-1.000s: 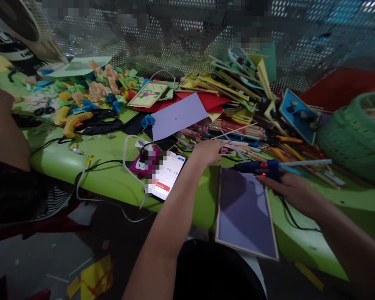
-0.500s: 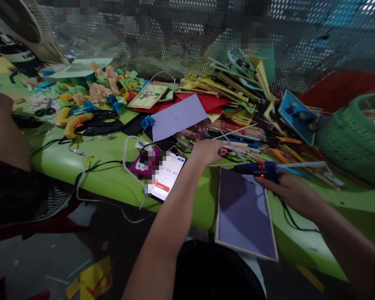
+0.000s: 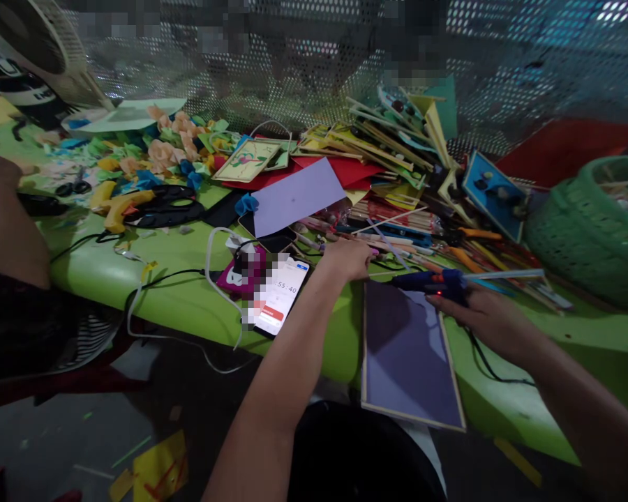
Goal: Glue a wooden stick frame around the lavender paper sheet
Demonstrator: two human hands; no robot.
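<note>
My right hand (image 3: 481,317) is wrapped round a blue hot glue gun (image 3: 433,280), whose red light is lit. A pale glue stick (image 3: 505,275) juts from the gun's rear, and its nozzle points left. Below it lies a purple board (image 3: 411,355) edged with thin wooden strips, overhanging the table's front edge. My left hand (image 3: 348,258) is closed just beyond the board's top left corner, close to the nozzle. Its fingertips face away, so what they pinch is hidden; a thin pale strip shows beside them.
A lit phone (image 3: 282,296) lies left of my forearm, beside a pink power socket (image 3: 241,272) with cables. Purple card (image 3: 296,195), stacked framed cards (image 3: 377,139) and a green basket (image 3: 580,230) stand behind. At far left are a yellow glue gun (image 3: 120,206) and another person's arm (image 3: 5,216).
The view has shifted slightly. My left hand stays almost in place by the board's corner, and my right hand keeps the glue gun in nearly the same position.
</note>
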